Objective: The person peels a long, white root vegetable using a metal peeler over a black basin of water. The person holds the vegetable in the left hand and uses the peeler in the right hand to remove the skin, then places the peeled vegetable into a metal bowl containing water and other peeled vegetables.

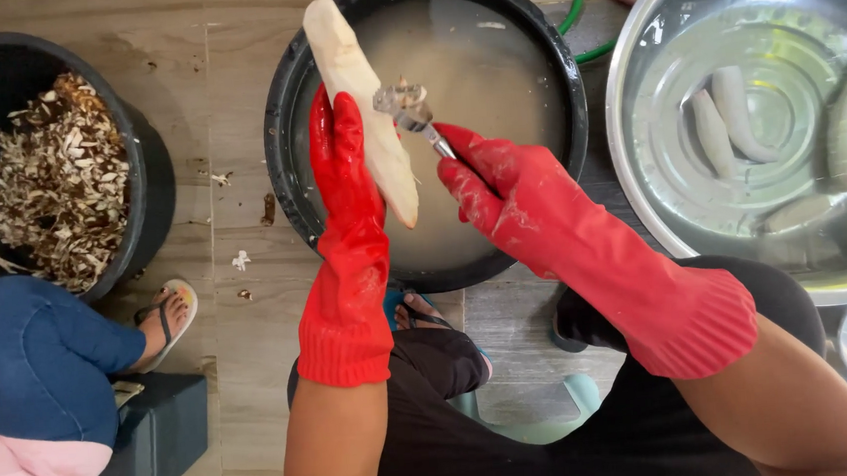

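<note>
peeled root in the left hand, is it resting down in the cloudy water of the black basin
No, the left hand holds the peeled root up above the black basin, clear of the cloudy water.

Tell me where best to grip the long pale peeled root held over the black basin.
Grip the long pale peeled root around its thick middle, coming from its left side as the left hand does. It tapers toward both ends, and the metal scraper in the right hand occupies its right side.

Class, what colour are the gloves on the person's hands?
Red, on both the left hand and right hand; head view.
</note>
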